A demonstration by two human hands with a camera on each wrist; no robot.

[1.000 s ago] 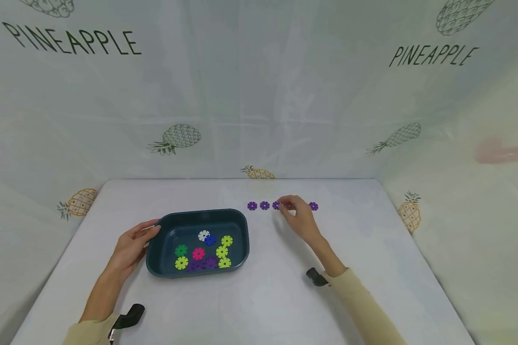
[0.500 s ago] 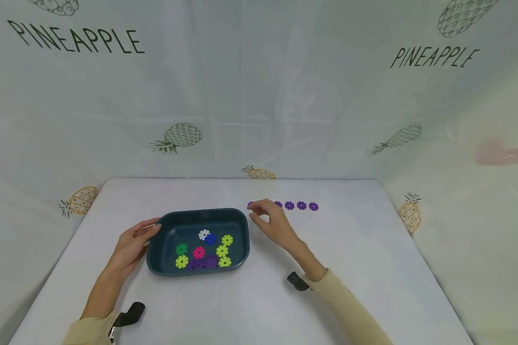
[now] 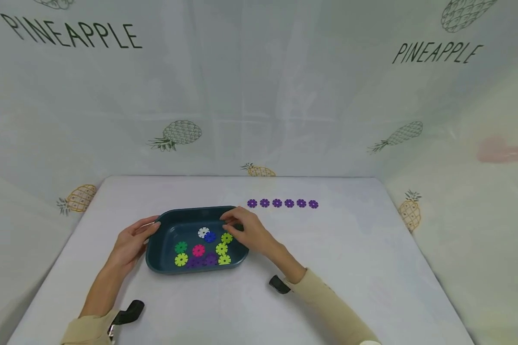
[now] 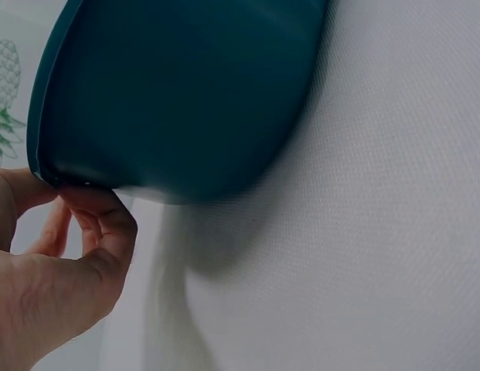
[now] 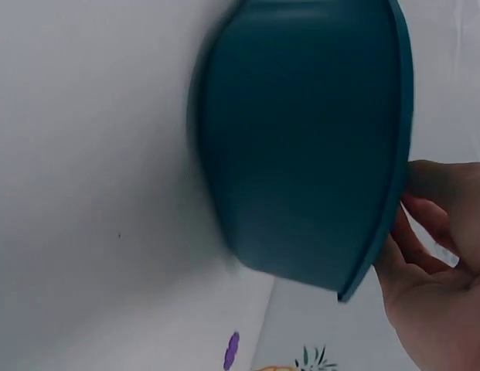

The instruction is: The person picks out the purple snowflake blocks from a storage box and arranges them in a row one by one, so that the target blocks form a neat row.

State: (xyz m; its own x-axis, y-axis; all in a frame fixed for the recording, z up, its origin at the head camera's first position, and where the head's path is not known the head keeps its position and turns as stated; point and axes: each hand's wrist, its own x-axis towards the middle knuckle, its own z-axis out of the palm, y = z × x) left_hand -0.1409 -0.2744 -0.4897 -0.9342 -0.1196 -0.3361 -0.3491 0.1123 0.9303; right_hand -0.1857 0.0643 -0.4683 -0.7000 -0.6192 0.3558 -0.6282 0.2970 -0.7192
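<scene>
A dark teal tray [image 3: 164, 239] sits on the table at left centre in the head view, and my left hand [image 3: 127, 247] grips its left rim between thumb and fingers. Snowflake-shaped plastic discs lie inside: several yellow-green ones [image 3: 222, 249], a pink disc [image 3: 198, 250], a green disc [image 3: 181, 247], a white disc [image 3: 203, 232], a blue disc [image 3: 209, 237] and purple ones [image 3: 210, 259]. Over the tray's right end hovers my right hand [image 3: 252, 232], fingers loosely bent, with nothing visible between them. Its fingertips are partly hidden behind the rim in the right wrist view.
Several purple discs [image 3: 277, 203] form a straight row on the white table [image 3: 349, 249], behind and right of the tray. A pineapple-print curtain [image 3: 259, 96] hangs along the table's back and sides. Each wrist carries a black camera mount [image 3: 129, 312].
My right hand has moved left along the purple row, past its left end, and over the tray. The whole row now shows. My left hand stays on the tray's rim.
</scene>
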